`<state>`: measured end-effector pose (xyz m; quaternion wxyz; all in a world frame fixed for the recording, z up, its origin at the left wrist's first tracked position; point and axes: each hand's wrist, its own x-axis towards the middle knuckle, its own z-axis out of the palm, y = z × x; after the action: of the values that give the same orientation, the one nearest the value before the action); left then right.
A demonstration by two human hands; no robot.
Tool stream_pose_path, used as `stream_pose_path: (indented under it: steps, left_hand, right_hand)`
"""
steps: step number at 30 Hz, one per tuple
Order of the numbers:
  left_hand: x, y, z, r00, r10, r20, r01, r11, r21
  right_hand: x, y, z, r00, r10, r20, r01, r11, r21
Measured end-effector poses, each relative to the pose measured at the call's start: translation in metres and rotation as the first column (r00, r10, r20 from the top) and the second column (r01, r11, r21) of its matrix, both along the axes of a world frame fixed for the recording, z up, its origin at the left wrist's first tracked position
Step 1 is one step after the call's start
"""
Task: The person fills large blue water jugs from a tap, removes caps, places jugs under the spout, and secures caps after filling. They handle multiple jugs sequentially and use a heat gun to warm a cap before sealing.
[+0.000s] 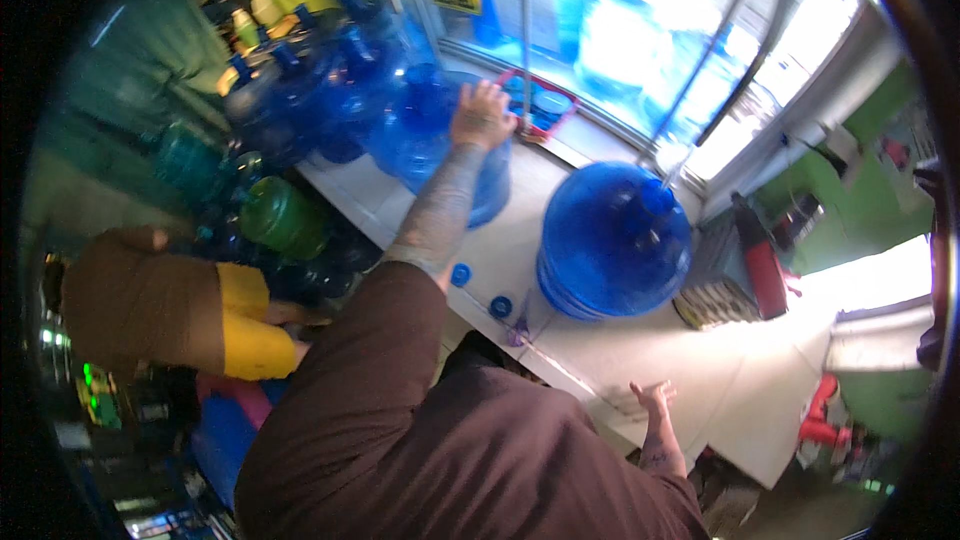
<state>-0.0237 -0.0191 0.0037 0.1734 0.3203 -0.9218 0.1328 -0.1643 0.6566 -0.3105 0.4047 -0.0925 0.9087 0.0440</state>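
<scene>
My left hand (482,117) is stretched forward over a large blue plastic water jug (487,180) on the white tiled counter (600,352); its fingers are spread at the jug's upper part, and whether they grip it is unclear. Lower right, my right hand (654,394) hovers with fingers apart and nothing in it. Between them, another blue water jug (600,247) stands on the counter. Two blue caps, one (460,275) nearer the left arm and the other (501,306) beside a small purple item (517,331), lie near the counter's edge.
Several blue jugs (337,82) crowd the counter's left part. A red basket (544,104) of blue caps stands by the window. A dark box (720,262) and a red object (761,277) sit right. Another person (150,300) in yellow shorts bends at left, near a green jug (281,213).
</scene>
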Motion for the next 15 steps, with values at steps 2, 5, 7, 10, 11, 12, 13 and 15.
stream_pose_path:
  steps: [2,5,7,10,11,12,13,15]
  left_hand:
    - [0.0,0.002,0.002,1.0,-0.001,-0.01,0.001,0.998,0.068]
    - [0.0,0.002,0.001,1.0,-0.001,-0.029,0.003,0.998,0.069]
    - [0.0,0.001,-0.002,0.998,-0.001,-0.057,0.002,0.999,0.032]
    - [0.002,-0.001,-0.004,0.998,-0.031,-0.059,0.032,0.999,0.022]
    - [0.001,-0.002,-0.003,0.994,-0.08,-0.077,0.08,0.997,0.003]
    - [0.004,-0.003,-0.004,0.978,-0.092,-0.187,0.109,0.991,0.079]
    - [0.003,-0.005,-0.004,0.979,-0.066,-0.192,0.092,0.987,0.129]
    - [0.001,-0.008,-0.003,0.976,-0.123,-0.18,0.139,0.987,0.083]
  right_hand:
    - [0.003,-0.008,-0.006,0.999,-0.035,0.016,0.034,0.999,0.028]
    - [0.005,-0.031,-0.003,0.999,-0.021,0.028,0.013,0.972,0.237]
    - [0.003,-0.04,0.0,0.999,-0.005,0.048,-0.007,0.967,0.254]
    - [0.002,-0.041,0.004,0.998,0.006,0.059,-0.022,0.962,0.273]
    - [0.003,-0.037,0.007,0.998,-0.023,0.066,0.006,0.968,0.25]
    - [0.006,-0.039,0.006,0.998,-0.015,0.054,0.0,0.963,0.269]
    - [0.007,-0.037,0.008,0.999,-0.038,0.031,0.03,0.97,0.241]
    - [0.012,-0.041,0.01,0.997,-0.067,0.031,0.057,0.967,0.248]
